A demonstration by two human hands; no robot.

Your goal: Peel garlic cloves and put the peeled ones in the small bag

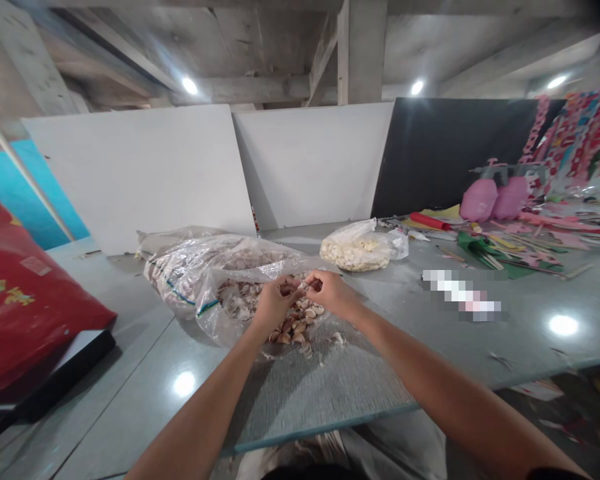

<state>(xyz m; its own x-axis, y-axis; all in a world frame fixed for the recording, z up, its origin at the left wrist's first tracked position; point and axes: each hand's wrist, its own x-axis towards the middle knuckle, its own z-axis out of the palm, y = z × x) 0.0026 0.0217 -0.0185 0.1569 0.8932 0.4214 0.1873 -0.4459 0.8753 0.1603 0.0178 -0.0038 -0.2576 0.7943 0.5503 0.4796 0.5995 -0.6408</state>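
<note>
Left hand (pixel 276 300) and right hand (pixel 327 291) pinch 1 clove (pixel 303 286) behind the worktop's (pixel 330 393) near edge. It's likely light, firm; grip its ends.

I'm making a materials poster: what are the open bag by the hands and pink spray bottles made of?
The open bag looks like thin, shiny plastic film: it's see-through, crinkled and glinting. The pink spray bottles are probably smooth, hard plastic, judging by their even colour and rounded shape.
</note>
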